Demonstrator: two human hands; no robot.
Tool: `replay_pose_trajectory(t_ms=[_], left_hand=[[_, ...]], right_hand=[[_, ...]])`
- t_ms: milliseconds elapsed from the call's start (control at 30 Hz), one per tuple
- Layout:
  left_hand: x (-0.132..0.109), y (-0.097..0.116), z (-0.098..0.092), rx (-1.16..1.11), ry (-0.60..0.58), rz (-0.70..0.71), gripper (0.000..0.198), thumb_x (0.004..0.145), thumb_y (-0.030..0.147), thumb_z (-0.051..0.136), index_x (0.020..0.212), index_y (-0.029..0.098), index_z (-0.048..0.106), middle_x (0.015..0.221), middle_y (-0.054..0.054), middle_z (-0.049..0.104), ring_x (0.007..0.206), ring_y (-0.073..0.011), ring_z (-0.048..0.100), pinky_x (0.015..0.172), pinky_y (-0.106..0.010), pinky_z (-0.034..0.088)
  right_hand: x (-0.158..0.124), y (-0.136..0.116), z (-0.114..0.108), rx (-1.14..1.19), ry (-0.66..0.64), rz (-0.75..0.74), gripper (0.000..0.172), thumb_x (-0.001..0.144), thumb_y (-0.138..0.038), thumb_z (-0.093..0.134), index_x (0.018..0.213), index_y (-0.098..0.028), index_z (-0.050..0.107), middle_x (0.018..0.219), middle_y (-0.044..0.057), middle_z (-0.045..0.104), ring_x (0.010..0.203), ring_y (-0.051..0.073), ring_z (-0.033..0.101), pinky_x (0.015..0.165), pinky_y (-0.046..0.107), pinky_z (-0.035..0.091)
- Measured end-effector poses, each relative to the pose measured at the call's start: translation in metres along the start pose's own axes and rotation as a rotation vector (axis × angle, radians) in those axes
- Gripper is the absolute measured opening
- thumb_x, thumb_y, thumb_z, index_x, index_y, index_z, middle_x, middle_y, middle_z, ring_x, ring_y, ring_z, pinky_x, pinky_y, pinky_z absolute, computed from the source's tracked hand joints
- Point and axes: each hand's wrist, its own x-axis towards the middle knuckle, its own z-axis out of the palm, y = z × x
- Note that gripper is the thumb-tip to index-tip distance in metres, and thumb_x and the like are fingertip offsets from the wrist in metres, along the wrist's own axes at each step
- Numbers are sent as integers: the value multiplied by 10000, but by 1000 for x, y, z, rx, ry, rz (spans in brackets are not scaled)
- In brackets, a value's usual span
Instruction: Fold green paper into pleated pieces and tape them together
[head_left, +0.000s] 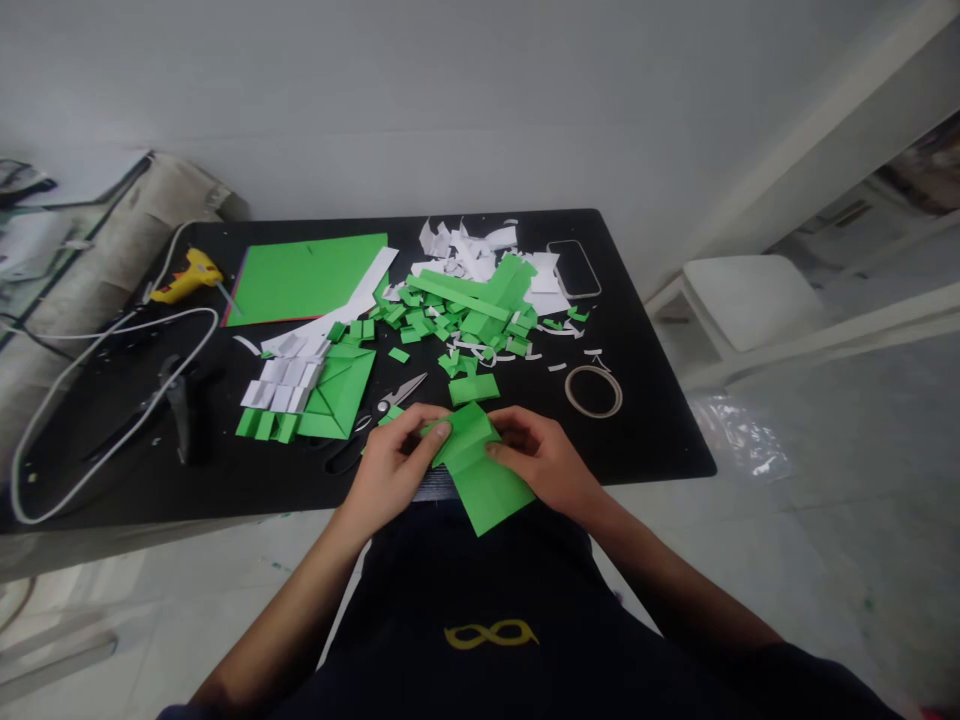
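Observation:
A creased sheet of green paper (491, 490) is held at the table's front edge, its lower corner hanging toward my body. My left hand (401, 455) pinches its upper left side between thumb and fingers. On the right side, my right hand (544, 460) grips it with the thumb on top and the fingers hidden behind. Just beyond the sheet lies a small folded green piece (474, 389). A pair of scissors (394, 398) with dark handles rests by my left hand, partly covered by it.
Green and white paper scraps (457, 310) are heaped mid-table. White and green folded pieces (285, 385) sit left of them. Behind is a stack of green sheets (311, 275). A yellow glue gun (191, 277), white cable (112, 340), tape roll (593, 391) and phone-shaped object (576, 268) lie around.

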Motion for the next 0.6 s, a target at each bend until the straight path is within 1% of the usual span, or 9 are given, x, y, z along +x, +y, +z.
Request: replay_pose_trajectory(t_ms=[167,267,333,367,433,500,567,600], left_hand=[[-1,0,-1,-7,2,30,131,987,296,700,1072,217,762,960,-36,783,841,-176,718,737,-266,552],[0,3,-1,-22,-10,49,92,966,233,709,1033,211,769,974,-49,795,904,-197,742,821,-302,577],[1,5,-1,-41,-8,83,87,963,191,702,1012,211,771,1036,-62,806,983,-210,754,910,-335,581],[2,6,-1,-48,0,105,94,963,174,696,1004,214,771,1071,-66,806,1022,-213,754,950,-352,578],[3,7,-1,-47,38,149,117,967,152,682,987,224,772,1138,-68,796,1089,-218,743,1003,-379,566],[3,6,-1,-36,83,181,130,971,151,680,973,235,779,1201,-70,779,1149,-228,724,1034,-401,551],[2,4,-1,-50,116,190,118,972,166,692,962,240,784,1252,-74,763,1199,-244,707,1045,-412,542],[2,3,0,-73,126,186,108,972,176,701,959,241,786,1265,-76,758,1206,-249,705,1032,-409,547]], right_hand=[[-1,-6,0,-5,55,-23,180,879,-323,796,1034,-231,787,818,9,730,729,176,668,663,312,518],[-4,-11,0,-42,92,-92,126,893,-320,791,994,-245,801,833,20,743,746,192,677,665,328,526],[-6,-15,0,-82,124,-207,61,912,-273,769,957,-255,807,924,38,767,834,214,710,723,354,555],[-7,-16,0,-107,136,-278,59,923,-243,756,942,-261,808,972,45,775,890,225,724,769,370,569],[-9,-17,-1,-175,152,-418,119,947,-190,730,923,-274,812,1018,49,782,975,238,737,862,402,586],[-9,-16,-1,-240,167,-533,160,966,-163,715,932,-283,814,1011,47,789,1002,241,742,922,428,592],[-9,-12,-1,-265,195,-585,158,966,-156,723,999,-284,809,1056,49,792,1057,245,740,981,446,588],[-8,-10,-1,-257,207,-576,168,960,-161,735,1054,-284,800,1108,53,789,1104,250,733,1014,453,582]])
